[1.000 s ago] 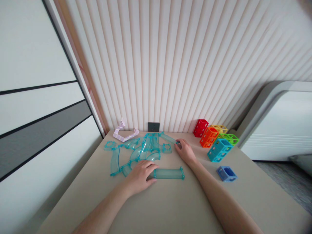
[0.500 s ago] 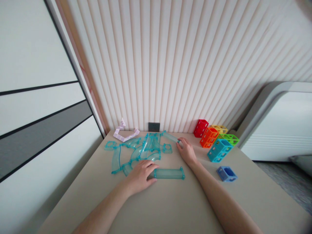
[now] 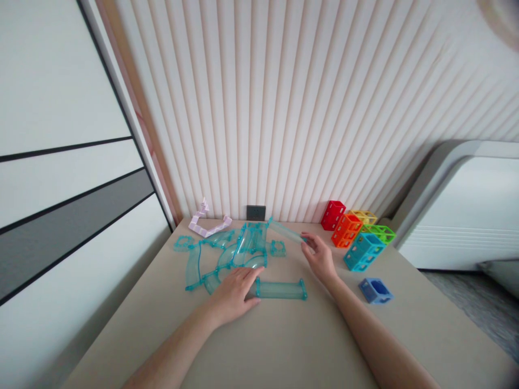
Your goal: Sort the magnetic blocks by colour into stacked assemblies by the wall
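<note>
On the table lie several translucent teal toy track pieces (image 3: 233,251), curved and straight. My left hand (image 3: 234,294) lies palm down over the left end of a straight track piece (image 3: 283,290), thumb on the near side and fingers on the far side. That end is hidden under the hand. My right hand (image 3: 319,256) pinches the right end of another straight track piece (image 3: 287,231) between thumb and fingers. This second piece slants up to the left, its far end near the back of the table. A small square teal piece (image 3: 278,248) sits between it and the left hand.
To the right stand open-sided blocks: red (image 3: 333,215), orange (image 3: 347,229), yellow (image 3: 365,216), green (image 3: 380,233) and teal (image 3: 364,252). A blue block (image 3: 376,290) lies nearer. A lilac-and-white folding snake toy (image 3: 207,229) is at the back left, and a dark socket (image 3: 256,212) is on the wall.
My right hand has moved slightly right with its track piece, drawing the held end away from the other pieces. The left hand stays nearly where it was.
</note>
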`<act>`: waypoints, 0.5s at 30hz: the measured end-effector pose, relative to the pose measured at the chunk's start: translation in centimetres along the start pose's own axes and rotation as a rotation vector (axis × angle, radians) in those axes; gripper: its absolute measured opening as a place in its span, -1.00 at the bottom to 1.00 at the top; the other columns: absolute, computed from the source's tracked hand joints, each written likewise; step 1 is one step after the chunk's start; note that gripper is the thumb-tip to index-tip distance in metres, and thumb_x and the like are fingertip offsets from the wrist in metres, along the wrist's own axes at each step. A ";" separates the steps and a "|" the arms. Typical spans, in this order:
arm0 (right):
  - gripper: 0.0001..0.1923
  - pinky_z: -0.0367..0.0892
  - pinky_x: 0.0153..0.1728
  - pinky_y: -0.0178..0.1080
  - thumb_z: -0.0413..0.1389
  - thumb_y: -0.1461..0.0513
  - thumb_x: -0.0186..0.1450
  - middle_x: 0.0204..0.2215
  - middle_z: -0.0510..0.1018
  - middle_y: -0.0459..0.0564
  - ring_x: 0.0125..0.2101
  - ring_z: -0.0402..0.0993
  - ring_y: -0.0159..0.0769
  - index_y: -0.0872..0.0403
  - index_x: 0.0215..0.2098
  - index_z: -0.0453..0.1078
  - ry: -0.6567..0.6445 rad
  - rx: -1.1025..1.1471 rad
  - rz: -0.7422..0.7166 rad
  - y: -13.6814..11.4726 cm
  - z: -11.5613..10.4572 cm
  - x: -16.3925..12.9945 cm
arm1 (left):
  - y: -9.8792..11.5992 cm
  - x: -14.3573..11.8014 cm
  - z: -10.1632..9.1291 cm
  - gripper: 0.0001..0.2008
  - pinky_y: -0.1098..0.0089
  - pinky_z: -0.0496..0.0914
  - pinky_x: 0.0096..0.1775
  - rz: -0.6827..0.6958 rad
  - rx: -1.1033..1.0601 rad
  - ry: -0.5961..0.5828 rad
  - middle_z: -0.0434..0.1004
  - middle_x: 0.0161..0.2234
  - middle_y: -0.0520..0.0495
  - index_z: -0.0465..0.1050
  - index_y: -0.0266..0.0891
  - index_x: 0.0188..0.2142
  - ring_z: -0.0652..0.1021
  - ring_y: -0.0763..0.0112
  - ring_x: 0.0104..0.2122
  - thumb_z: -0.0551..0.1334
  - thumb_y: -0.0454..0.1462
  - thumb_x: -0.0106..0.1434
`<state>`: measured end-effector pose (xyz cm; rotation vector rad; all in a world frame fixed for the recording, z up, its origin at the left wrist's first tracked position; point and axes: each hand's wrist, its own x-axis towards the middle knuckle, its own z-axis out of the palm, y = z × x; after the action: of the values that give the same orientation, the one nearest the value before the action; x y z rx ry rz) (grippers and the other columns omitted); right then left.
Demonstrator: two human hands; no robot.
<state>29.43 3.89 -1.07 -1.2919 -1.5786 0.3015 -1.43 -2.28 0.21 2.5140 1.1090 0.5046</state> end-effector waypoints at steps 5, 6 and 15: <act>-0.69 0.46 0.09 -0.04 0.13 -0.01 0.39 0.04 0.57 0.18 0.05 0.55 -0.08 0.02 -0.06 0.43 -0.190 0.257 0.016 -1.7 -2.5 -3.2 | -0.3 0.0 0.5 -0.09 -0.05 0.37 0.18 -0.006 -0.105 0.109 0.36 0.24 -0.20 -0.16 0.04 0.38 0.47 0.08 0.18 0.39 -0.26 0.23; -0.71 0.45 0.10 -0.03 0.14 0.01 0.39 0.04 0.56 0.17 0.06 0.53 -0.08 0.01 -0.07 0.43 -0.238 0.293 0.011 -2.0 -3.0 -3.9 | -0.4 0.0 0.5 -0.08 -0.05 0.37 0.18 -0.008 -0.125 0.138 0.35 0.24 -0.21 -0.21 0.06 0.38 0.47 0.10 0.17 0.38 -0.26 0.26; -0.75 0.48 0.04 -0.04 0.14 0.05 0.39 0.01 0.58 0.18 0.03 0.55 -0.06 0.00 -0.07 0.49 -0.454 0.200 -0.034 -3.3 -5.0 -6.3 | -0.1 -0.1 -0.1 -0.13 -0.02 0.38 0.18 0.028 -0.087 0.129 0.42 0.21 -0.18 -0.10 0.04 0.40 0.47 0.09 0.17 0.38 -0.17 0.26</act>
<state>30.93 -4.64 0.10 -1.0871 -1.8891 0.7537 -1.63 -2.30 0.17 2.4541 1.0735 0.7156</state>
